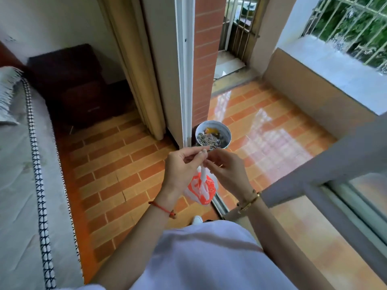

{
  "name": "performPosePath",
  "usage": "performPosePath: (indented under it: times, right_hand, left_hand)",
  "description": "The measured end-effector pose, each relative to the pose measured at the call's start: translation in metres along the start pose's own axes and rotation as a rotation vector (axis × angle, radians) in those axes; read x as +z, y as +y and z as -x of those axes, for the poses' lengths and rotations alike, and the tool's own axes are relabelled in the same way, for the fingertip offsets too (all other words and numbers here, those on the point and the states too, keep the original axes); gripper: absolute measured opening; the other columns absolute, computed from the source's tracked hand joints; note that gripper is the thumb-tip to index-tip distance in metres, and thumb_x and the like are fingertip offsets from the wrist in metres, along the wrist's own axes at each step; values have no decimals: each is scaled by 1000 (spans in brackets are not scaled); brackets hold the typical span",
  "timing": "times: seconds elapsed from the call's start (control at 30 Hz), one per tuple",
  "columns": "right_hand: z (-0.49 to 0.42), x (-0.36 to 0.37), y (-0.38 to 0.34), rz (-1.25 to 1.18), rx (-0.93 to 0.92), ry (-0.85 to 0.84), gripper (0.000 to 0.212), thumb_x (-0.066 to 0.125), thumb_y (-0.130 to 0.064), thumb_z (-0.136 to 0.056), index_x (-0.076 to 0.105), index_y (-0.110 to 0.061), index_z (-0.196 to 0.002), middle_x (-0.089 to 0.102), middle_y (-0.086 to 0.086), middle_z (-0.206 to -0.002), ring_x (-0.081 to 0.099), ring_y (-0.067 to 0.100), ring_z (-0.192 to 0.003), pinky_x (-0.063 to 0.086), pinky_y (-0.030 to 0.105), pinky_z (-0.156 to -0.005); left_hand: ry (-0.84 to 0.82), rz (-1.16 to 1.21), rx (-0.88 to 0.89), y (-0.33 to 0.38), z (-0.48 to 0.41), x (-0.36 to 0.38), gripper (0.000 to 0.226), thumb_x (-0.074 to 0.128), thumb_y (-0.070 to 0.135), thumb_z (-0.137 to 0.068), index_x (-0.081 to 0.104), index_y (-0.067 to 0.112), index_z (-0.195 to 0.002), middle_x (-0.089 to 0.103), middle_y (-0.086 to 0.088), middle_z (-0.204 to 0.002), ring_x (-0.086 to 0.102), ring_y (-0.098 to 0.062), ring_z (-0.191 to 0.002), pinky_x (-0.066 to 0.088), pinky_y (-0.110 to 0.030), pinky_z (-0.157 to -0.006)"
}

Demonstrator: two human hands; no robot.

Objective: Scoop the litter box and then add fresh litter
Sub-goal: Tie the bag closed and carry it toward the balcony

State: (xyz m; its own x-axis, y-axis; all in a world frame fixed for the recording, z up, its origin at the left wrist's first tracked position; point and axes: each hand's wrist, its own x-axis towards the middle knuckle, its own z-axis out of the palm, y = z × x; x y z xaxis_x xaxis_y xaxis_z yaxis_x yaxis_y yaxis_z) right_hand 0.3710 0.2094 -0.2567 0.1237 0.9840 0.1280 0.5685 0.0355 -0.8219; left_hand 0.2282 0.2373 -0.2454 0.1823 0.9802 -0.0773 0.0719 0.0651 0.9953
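Both hands meet over the brick floor. The left hand and right hand pinch the twisted neck of an orange-and-white bag hanging between them. A bucket of debris stands beyond, beside the door frame.

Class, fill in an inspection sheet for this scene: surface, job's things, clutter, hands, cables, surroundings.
Surface: orange brick-pattern tiled floor, glossy on the balcony side.
Job's things: white-and-orange bag hangs by its twisted neck; round bin holding grey bits stands on the floor by the door post; no litter box in view.
Clutter: pale sheet on the far balcony floor.
Hands: left hand and right hand both pinch the bag's neck.
Cables: nothing seen.
Surroundings: mattress, dark cabinet, curtain, barred window.
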Motion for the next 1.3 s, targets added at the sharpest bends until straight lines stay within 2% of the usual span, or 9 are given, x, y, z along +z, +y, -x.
performPosePath:
  times: [0.1, 0.27, 0.63, 0.87, 0.93, 1.03, 1.1, 1.2, 1.3]
  right_hand:
    - [-46, -4, 16, 30, 23, 9, 5, 69, -21, -83, 69, -17, -86, 65, -12, -73, 57, -1, -65, 38, 9, -59]
    - [-120, -6, 41, 20, 108, 47, 3, 68, -19, -84, 69, -17, -86, 63, -16, -72, 57, -5, -64, 40, 8, -59]
    - [-266, 1, 112, 48, 306, 222, 5, 68, -19, -85, 72, -17, -87, 59, -21, -68, 56, -5, -64, 40, 9, -60]
    - [-338, 6, 153, 84, 429, 224, 6, 69, -21, -83, 72, -16, -85, 63, -14, -70, 56, 0, -64, 37, 6, -58]
    - [-357, 4, 164, 80, 465, 218, 8, 68, -23, -83, 73, -17, -85, 64, -13, -71, 57, -1, -64, 37, 6, -60]
    - [-384, 0, 182, 104, 525, 196, 8, 67, -23, -83, 73, -19, -80, 61, -15, -66, 52, -8, -58, 32, 6, -54]
    - [-402, -1, 198, 117, 568, 169, 8, 67, -23, -82, 73, -20, -78, 61, -15, -65, 52, -7, -57, 32, 8, -54]
    - [-424, 0, 223, 115, 609, 133, 8, 66, -20, -79, 72, -20, -75, 65, -12, -66, 55, 1, -60, 36, 15, -57]
    - [-441, 5, 250, 102, 645, 93, 9, 65, -19, -79, 73, -18, -75, 69, -7, -69, 59, 6, -64, 37, 18, -58]
  left_hand:
    - [20, 7, -24, 0, -47, 14, 16, 70, 10, -89, 78, 18, -99, 77, 6, -92, 72, -5, -91, 52, -14, -78]
    - [-13, 22, -42, -4, -131, 28, 16, 69, 8, -89, 77, 10, -102, 77, 2, -95, 72, -6, -93, 53, -15, -80]
    - [-195, -50, -162, -41, -316, 67, 14, 72, 18, -88, 78, 30, -91, 77, 7, -92, 71, -9, -96, 56, -29, -90]
    - [-348, -102, -285, -56, -408, 79, 12, 71, 15, -88, 77, 21, -98, 77, 0, -97, 70, -14, -100, 55, -34, -95]
    - [-367, -118, -329, -58, -431, 85, 13, 71, 14, -88, 77, 19, -98, 76, -1, -97, 69, -18, -101, 57, -34, -91]
    - [-385, -92, -421, -54, -459, 99, 18, 67, 7, -90, 73, 5, -107, 71, -7, -96, 66, -22, -94, 56, -17, -61]
    - [-385, -75, -469, -54, -475, 110, 21, 64, 3, -92, 68, -3, -111, 67, -10, -95, 62, -20, -86, 51, -12, -49]
    - [-363, -39, -536, -68, -498, 125, 21, 61, -1, -93, 66, -4, -113, 63, -10, -90, 59, -16, -76, 51, -14, -46]
    - [-313, -100, -522, -97, -519, 135, 22, 64, 0, -91, 68, -5, -111, 67, -5, -86, 62, -14, -81, 51, -10, -59]
